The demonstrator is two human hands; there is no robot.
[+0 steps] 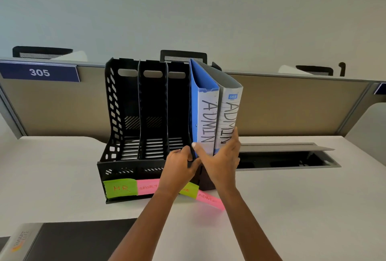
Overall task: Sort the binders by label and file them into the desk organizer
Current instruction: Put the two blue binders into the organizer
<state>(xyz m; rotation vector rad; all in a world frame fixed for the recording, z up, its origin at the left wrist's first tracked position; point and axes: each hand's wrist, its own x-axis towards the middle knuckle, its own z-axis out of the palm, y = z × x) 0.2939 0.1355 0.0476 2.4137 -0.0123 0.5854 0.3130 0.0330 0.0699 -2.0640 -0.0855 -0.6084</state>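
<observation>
A black desk organizer (123, 114) with several upright slots stands on the white desk. Its rightmost slot holds a blue binder (201, 104) and a grey binder (229, 110), both with "ADMIN" on the spine. My right hand (219, 160) clasps the lower spines of the two binders, thumb on the blue one. My left hand (179, 166) grips the black divider just left of the blue binder. Sticky labels run along the organizer's front: green "HR" (121, 187), pink "SPORT" (147, 186), a partly hidden green one (191, 190), and a pink "ADM" note (210, 199) hanging loose.
A grey and black binder (69, 240) lies flat at the desk's near left edge. An open cable tray (288, 159) with a raised lid is set into the desk to the right. A partition with a "305" plate (39, 72) runs behind; chair backs show beyond it.
</observation>
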